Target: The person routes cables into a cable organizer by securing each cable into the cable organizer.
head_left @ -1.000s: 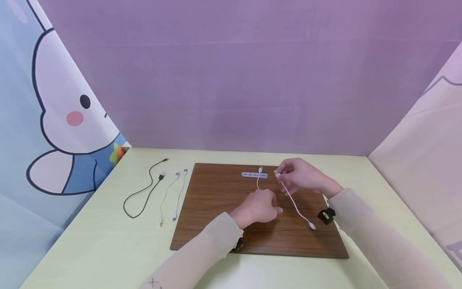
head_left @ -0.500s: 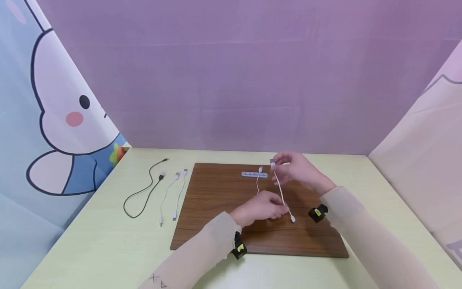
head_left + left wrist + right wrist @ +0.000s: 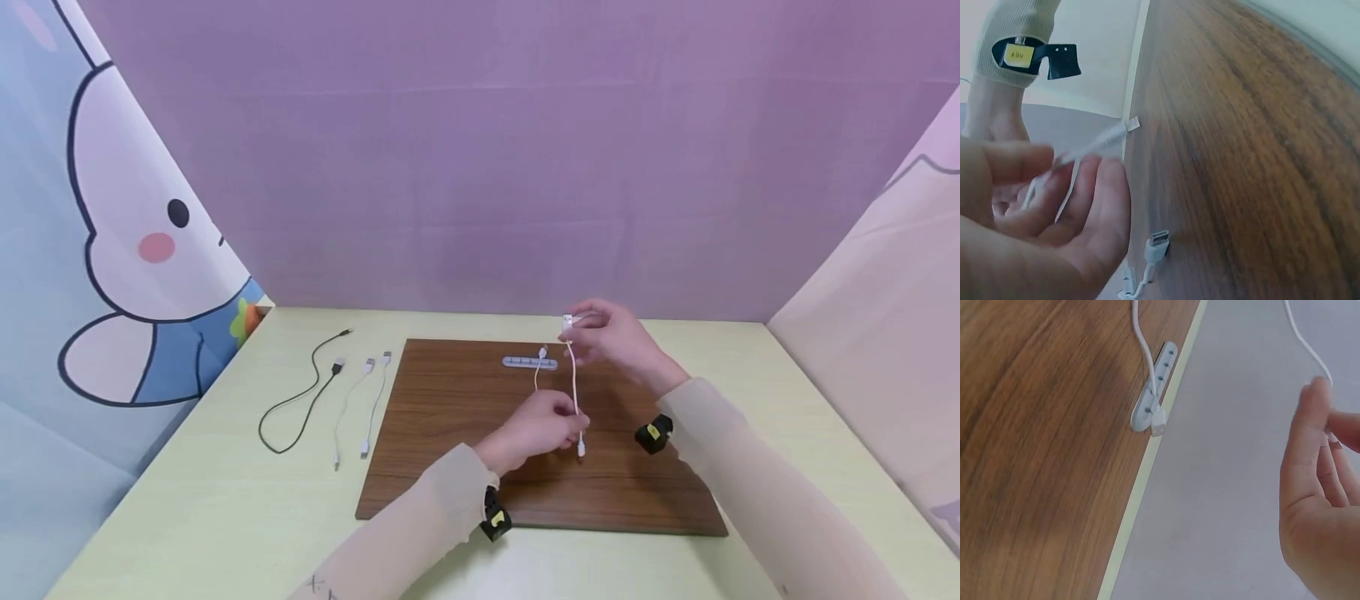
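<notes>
A short white USB cable (image 3: 574,379) hangs nearly straight between the two hands above the brown wooden board (image 3: 450,433). My right hand (image 3: 615,342) pinches its upper end just below the USB plug, which points up. With thumb and fingers, my left hand (image 3: 543,423) pinches the cable near its lower plug (image 3: 581,448). Behind them, a pale grey cable clip strip (image 3: 1163,375) lies along the board's far edge. One slot of that strip carries a second white cable (image 3: 1142,340), its USB plug (image 3: 1158,422) sticking out past the strip. Its other plug (image 3: 1157,247) shows below my left hand.
Left of the board, a black cable (image 3: 279,450) lies in a loop on the pale table (image 3: 195,517). Beside it are two white cables, one thin (image 3: 343,414) and one nearer (image 3: 375,404) the board. A purple cloth (image 3: 480,167) hangs behind the table.
My left hand has gone from near the board to pinching the cable's lower end. My right hand has moved up and slightly left, and the cable has swung to hang nearly vertical.
</notes>
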A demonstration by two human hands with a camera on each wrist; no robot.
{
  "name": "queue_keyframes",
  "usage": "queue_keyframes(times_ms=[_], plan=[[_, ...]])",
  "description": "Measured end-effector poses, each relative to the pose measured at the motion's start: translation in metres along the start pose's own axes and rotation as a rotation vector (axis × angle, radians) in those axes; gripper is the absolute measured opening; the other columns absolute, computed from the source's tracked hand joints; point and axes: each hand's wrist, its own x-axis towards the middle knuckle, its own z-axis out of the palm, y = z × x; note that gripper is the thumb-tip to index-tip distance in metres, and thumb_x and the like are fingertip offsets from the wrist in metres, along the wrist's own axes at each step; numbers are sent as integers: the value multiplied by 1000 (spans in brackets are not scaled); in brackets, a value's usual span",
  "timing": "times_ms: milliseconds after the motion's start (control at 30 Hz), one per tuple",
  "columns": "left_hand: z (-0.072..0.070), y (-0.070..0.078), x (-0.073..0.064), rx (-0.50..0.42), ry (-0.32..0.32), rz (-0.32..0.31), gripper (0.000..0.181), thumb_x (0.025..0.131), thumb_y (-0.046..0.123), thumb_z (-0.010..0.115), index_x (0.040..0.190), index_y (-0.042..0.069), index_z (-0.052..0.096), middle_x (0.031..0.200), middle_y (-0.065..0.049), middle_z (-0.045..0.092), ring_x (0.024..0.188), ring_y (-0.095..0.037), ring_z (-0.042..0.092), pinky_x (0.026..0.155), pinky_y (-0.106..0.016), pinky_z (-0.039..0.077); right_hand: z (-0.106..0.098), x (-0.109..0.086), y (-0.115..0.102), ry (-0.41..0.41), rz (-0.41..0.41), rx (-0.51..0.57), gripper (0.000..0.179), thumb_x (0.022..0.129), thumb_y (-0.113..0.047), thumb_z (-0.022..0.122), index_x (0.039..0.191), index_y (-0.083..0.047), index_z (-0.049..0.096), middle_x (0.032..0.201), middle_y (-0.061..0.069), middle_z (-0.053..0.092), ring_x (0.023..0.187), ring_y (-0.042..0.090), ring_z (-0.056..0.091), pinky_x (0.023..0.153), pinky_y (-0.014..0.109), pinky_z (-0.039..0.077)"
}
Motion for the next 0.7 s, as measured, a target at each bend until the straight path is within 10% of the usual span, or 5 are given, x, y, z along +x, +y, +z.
queue_keyframes(times_ms=[700], plan=[[-1, 7, -9, 98, 115, 33, 8, 95, 4, 70, 89, 6, 64, 73, -3, 66, 59, -14, 62, 56, -25, 50, -1, 20, -6, 82, -50, -170, 41, 92, 1, 70, 131, 1, 57, 119, 23, 63, 101, 35, 69, 93, 45, 56]])
